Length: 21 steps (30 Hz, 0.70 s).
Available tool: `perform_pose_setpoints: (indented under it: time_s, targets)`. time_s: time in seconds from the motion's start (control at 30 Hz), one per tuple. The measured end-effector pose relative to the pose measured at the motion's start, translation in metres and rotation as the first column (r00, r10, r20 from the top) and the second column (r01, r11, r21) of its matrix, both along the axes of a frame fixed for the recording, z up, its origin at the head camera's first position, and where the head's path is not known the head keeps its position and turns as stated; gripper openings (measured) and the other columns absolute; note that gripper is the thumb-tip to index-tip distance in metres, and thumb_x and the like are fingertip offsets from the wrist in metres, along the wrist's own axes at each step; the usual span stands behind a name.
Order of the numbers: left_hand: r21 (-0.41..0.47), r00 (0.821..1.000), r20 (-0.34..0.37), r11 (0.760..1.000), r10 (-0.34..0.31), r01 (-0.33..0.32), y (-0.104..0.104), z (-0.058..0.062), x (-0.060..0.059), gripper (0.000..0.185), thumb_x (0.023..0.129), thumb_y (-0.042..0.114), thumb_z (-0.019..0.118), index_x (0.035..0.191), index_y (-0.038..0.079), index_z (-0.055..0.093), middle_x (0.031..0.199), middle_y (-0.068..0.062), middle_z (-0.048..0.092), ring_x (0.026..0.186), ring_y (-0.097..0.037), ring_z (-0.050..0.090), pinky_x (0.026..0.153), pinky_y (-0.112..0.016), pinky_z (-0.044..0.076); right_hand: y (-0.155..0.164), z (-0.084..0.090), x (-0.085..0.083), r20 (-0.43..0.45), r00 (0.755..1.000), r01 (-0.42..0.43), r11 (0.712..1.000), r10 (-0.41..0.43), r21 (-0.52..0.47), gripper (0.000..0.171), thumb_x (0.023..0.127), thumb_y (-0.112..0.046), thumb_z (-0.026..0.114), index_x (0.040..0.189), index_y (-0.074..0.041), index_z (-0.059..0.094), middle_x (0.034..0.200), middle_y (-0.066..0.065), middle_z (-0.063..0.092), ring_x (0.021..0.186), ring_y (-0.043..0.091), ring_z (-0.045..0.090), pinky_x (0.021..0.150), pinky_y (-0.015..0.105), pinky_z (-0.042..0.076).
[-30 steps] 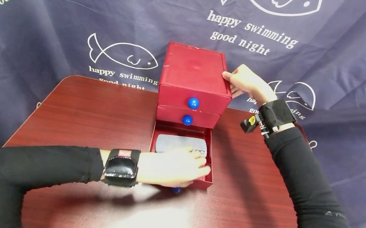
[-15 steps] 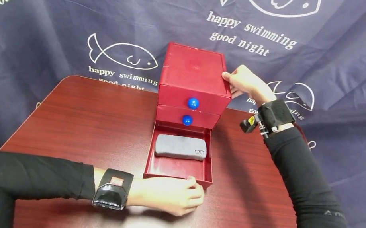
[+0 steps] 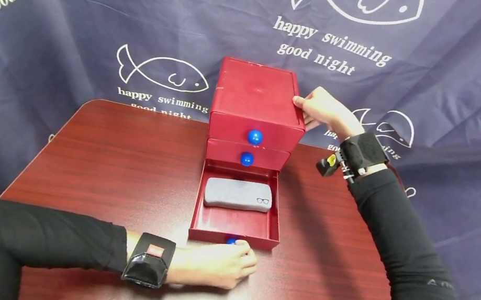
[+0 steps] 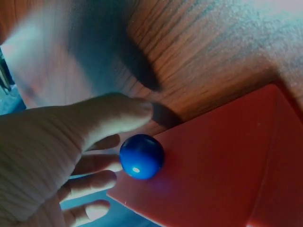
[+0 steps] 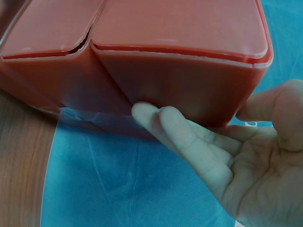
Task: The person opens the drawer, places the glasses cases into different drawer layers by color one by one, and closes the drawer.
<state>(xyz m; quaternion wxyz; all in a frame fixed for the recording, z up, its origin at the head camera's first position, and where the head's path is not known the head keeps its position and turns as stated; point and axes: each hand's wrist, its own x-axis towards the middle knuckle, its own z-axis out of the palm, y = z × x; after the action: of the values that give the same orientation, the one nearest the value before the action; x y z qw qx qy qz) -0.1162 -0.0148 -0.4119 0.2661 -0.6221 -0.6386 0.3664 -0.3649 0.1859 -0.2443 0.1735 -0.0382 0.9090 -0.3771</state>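
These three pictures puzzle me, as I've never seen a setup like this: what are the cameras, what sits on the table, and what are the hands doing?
A person wears three cameras: one on the head and one on each wrist. The head view shows a red drawer unit on a dark wooden table. Its bottom drawer is pulled out, and a grey glasses case lies inside. The left hand is at that drawer's blue knob; the left wrist view shows the fingers around it, not clearly gripping. The right hand steadies the unit's upper right side; the right wrist view shows its fingers against the side wall.

Black long sleeves (image 3: 40, 236), black wrist straps (image 3: 148, 266) holding small cameras.
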Motion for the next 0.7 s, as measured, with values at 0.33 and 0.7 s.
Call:
perform_pose_setpoints:
  time_s: [0.33, 0.7]
  targets:
    - [0.043, 0.999, 0.007, 0.998, 0.045, -0.045, 0.003, -0.007, -0.005, 0.027, 0.1, 0.035, 0.05, 0.09, 0.033, 0.074, 0.09, 0.008, 0.058, 0.085, -0.013, 0.053, 0.073, -0.03, 0.041, 0.001, 0.0, 0.001, -0.007, 1.0, -0.002, 1.0, 0.002, -0.001, 0.038, 0.106, -0.023, 0.052, 0.11, 0.013, 0.064, 0.062, -0.001, 0.064, 0.056, 0.01, 0.066, 0.058, 0.025, 0.06]
    - [0.071, 0.997, 0.021, 0.994, 0.08, -0.081, 0.005, -0.011, -0.007, 0.023, 0.098, 0.029, 0.055, 0.087, 0.032, 0.075, 0.089, 0.008, 0.056, 0.086, -0.012, 0.052, 0.072, -0.028, 0.04, 0.001, -0.001, 0.0, 0.0, 1.0, 0.001, 1.0, -0.001, -0.01, 0.035, 0.106, -0.023, 0.052, 0.106, 0.01, 0.063, 0.062, -0.001, 0.065, 0.056, 0.01, 0.067, 0.058, 0.025, 0.059]
